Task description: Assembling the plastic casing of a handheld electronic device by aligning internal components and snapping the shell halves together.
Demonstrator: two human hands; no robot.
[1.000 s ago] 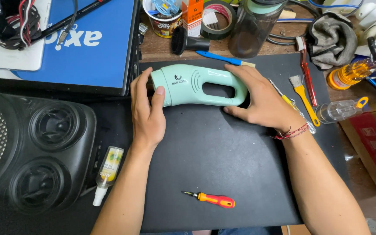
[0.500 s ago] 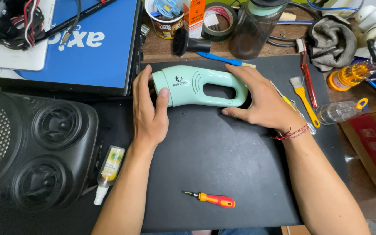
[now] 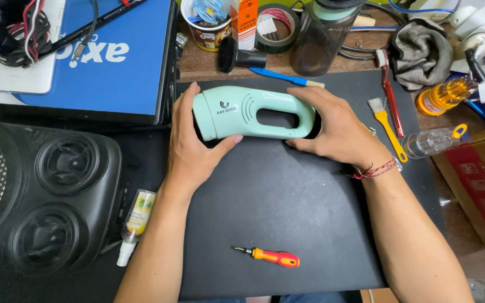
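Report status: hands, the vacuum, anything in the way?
Left hand and right hand grip opposite ends of mint-green handheld vacuum, lying flat on black mat. Small screwdriver lies apart, near edge. Nothing in the way.

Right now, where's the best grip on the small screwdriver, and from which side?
Take the screwdriver by its orange-red handle, from above. It lies flat and alone on the black mat, tip pointing left, handle the thicker part. Both hands, left and right, are on the mint vacuum.

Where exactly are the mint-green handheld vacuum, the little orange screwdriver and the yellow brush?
mint-green handheld vacuum (image 3: 237,112), head view, on its body left of the handle opening.
orange screwdriver (image 3: 273,257), head view, on its handle.
yellow brush (image 3: 389,132), head view, on its yellow handle.
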